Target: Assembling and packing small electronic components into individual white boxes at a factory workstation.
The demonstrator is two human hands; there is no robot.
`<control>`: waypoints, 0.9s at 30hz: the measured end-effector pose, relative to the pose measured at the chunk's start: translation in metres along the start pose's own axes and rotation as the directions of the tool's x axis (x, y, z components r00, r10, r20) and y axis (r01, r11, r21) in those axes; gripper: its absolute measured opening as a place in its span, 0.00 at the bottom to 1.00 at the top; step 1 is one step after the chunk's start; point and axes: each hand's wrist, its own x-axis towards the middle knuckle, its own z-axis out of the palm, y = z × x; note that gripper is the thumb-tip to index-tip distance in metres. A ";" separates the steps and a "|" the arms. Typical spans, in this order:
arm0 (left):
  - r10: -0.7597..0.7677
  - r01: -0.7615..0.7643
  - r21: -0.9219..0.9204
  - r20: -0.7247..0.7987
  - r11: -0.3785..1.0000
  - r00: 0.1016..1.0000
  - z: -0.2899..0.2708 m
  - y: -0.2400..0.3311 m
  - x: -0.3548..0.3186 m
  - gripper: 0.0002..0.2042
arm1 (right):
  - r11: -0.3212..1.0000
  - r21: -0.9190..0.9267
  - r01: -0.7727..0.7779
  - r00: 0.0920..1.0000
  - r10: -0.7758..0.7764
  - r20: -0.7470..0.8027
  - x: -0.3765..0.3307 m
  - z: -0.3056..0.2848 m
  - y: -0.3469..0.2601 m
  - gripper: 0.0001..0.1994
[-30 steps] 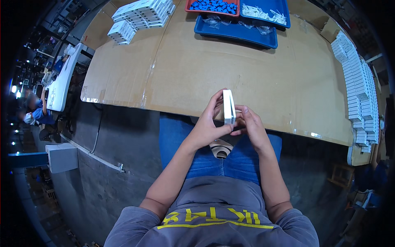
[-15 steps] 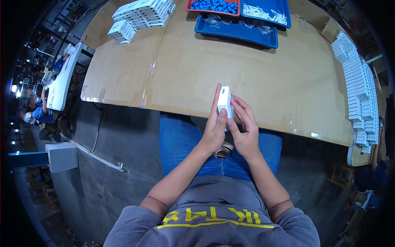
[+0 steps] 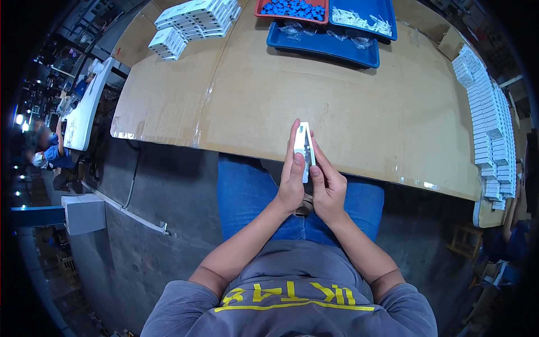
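At the six o'clock edge of the cardboard-topped counter, the left hand and right hand sandwich a smooth, boxy white case between nearly flat palms, its halves gaping in a narrow wedge. At twelve o'clock sits a shallow blue tray.

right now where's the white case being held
In the head view, the white case is a little right of centre, between the two hands, by the near edge of the cardboard-covered table.
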 end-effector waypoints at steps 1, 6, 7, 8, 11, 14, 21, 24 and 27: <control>0.024 -0.023 0.074 -0.007 0.997 1.000 -0.002 -0.001 0.001 0.42 | 0.997 0.063 -0.032 0.999 0.032 0.004 0.000 0.001 0.000 0.23; 0.070 -0.073 0.149 0.023 0.986 0.997 -0.015 0.001 0.003 0.46 | 0.862 0.438 -0.256 0.961 0.277 0.017 0.009 -0.001 -0.004 0.22; 0.083 -0.089 0.183 0.039 0.979 0.996 -0.017 -0.001 0.003 0.49 | 0.715 0.564 -0.413 0.892 0.442 0.092 0.011 -0.004 -0.007 0.21; 0.098 -0.108 0.214 0.058 0.971 0.994 -0.018 -0.003 0.003 0.53 | 0.716 0.564 -0.412 0.892 0.442 0.092 0.012 -0.008 -0.009 0.21; 0.155 -0.176 0.319 0.090 0.931 0.984 -0.022 -0.006 0.005 0.53 | 0.516 0.523 -0.678 0.713 0.635 0.298 0.018 -0.016 -0.021 0.23; 0.234 -0.240 0.427 0.068 0.872 0.970 -0.015 -0.003 0.005 0.51 | 0.613 0.499 -0.612 0.775 0.592 0.223 0.013 -0.008 -0.018 0.24; 0.473 -0.415 0.539 0.034 0.733 0.880 -0.016 -0.011 0.008 0.47 | 0.679 0.518 -0.519 0.835 0.532 0.140 0.006 0.007 -0.026 0.25; 0.449 -0.374 0.481 -0.047 0.793 0.892 -0.016 -0.013 0.006 0.46 | 0.726 0.503 -0.470 0.870 0.477 0.125 0.003 0.010 -0.025 0.24; 0.328 -0.274 0.406 -0.068 0.872 0.942 -0.016 -0.009 0.001 0.50 | 0.760 0.462 -0.458 0.881 0.458 0.120 0.001 0.010 -0.025 0.23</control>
